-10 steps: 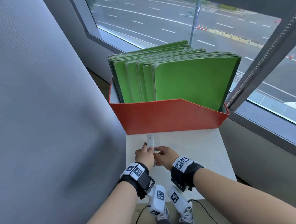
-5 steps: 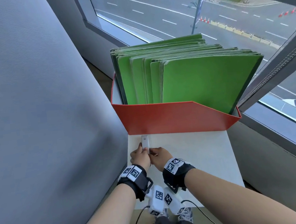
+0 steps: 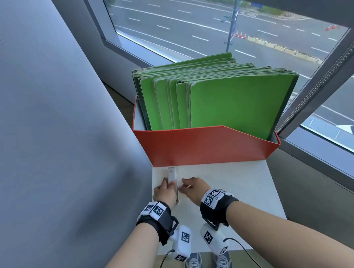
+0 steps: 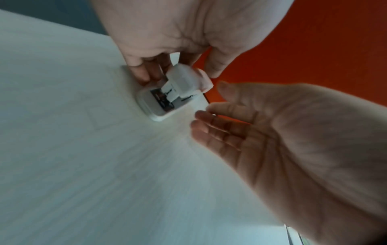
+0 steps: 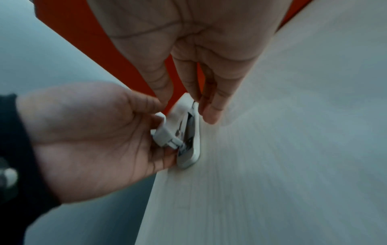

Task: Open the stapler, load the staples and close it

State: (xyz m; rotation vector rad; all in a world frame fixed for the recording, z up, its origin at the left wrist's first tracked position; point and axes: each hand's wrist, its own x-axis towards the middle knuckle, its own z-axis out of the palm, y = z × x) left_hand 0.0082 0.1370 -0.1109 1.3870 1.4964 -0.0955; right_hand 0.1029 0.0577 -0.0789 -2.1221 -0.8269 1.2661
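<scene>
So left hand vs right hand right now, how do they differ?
Left hand grips the stapler, its top raised; right hand sits beside it, fingers fairly straight. Left is at the table's left edge; right is further in. Whether right pinches anything is unclear. Both wear wrist cameras.

Pale wood-grain table (image 3: 231, 193) before me, red file box (image 3: 205, 146) (full of green folders (image 3: 240, 101)) at its far edge, white stapler (image 3: 172, 178) near its left edge.

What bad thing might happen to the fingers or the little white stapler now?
1. The stapler is hinged open, and the left hand holds its lid up. If the lid snaps down, the right hand's fingertips beside the base may get pinched.
2. It sits near the table's left edge, so a nudge might knock it off.
</scene>
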